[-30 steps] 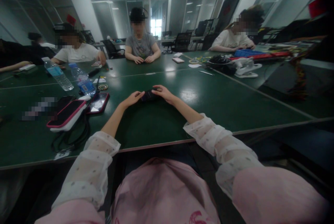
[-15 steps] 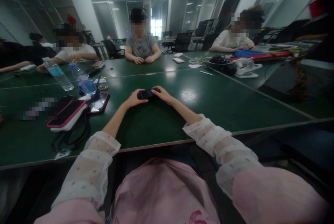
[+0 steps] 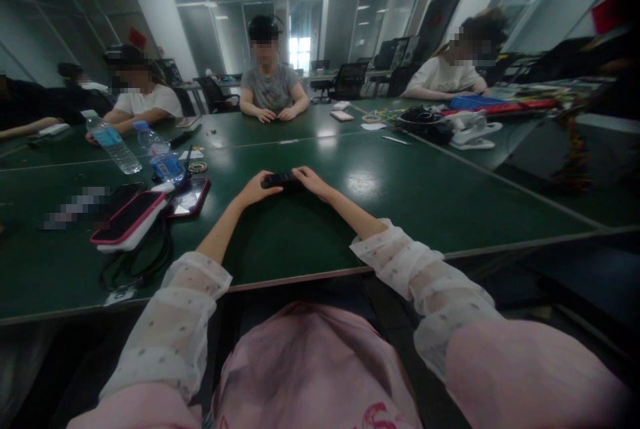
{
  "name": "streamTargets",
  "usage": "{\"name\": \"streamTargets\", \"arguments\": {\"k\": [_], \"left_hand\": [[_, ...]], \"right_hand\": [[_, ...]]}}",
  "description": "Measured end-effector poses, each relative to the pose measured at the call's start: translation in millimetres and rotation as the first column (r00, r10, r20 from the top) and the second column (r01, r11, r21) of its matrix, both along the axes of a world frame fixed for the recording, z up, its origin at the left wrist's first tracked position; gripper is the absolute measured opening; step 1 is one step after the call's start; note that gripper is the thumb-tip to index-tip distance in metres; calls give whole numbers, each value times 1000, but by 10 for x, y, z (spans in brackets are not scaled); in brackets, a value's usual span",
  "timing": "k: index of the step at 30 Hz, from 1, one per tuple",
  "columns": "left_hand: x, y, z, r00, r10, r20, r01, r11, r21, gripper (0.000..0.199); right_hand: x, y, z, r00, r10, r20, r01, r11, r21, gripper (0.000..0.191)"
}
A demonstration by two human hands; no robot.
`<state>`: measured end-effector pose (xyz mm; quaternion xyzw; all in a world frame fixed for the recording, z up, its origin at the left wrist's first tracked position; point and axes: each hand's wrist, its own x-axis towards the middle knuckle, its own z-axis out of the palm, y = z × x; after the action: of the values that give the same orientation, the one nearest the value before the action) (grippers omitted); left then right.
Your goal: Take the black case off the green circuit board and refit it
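Between my two hands is a small dark device (image 3: pixel 281 180), black and blocky with what looks like a screen face; its exact kind is too small to tell. My left hand (image 3: pixel 256 189) grips its left end, with the thumb along the near side. At the other end my right hand (image 3: pixel 311 182) is closed on it, fingers over the right edge. The device is at or just above the green table (image 3: pixel 310 235), in front of me; whether it touches the surface I cannot tell.
To the left lie a pink-edged phone (image 3: pixel 189 197), a larger pink-rimmed device (image 3: pixel 131 217) with a black cord, and two water bottles (image 3: pixel 114 143). A tape roll (image 3: pixel 198 167) is behind. Cables and a white clamp-like thing (image 3: pixel 473 132) lie right. Several people sit around.
The device has tipped in my hands, so its face shows less. My right fingers have shifted slightly. At the left, a seated person's hand has lowered.
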<state>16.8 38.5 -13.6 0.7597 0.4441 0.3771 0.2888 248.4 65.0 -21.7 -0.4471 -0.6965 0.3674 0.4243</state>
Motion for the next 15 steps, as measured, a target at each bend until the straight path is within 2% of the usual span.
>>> {"name": "streamTargets", "arguments": {"k": [3,8,11,15], "left_hand": [[-11,33,-26,1000,0,3,0,1000,-8,59],[-19,62,-62,1000,-13,24,13,1000,-5,61],[-6,52,-66,999,-7,48,8,1000,-18,62],[14,27,-58,996,6,89,-2,999,-40,62]], "right_hand": [[22,34,-7,991,-21,-134,10,997,-81,52],[87,140,13,928,-98,-360,6,969,-246,56],[129,143,55,899,-108,-423,-21,957,-290,57],[176,120,94,903,-80,-423,-48,958,-282,62]]}}
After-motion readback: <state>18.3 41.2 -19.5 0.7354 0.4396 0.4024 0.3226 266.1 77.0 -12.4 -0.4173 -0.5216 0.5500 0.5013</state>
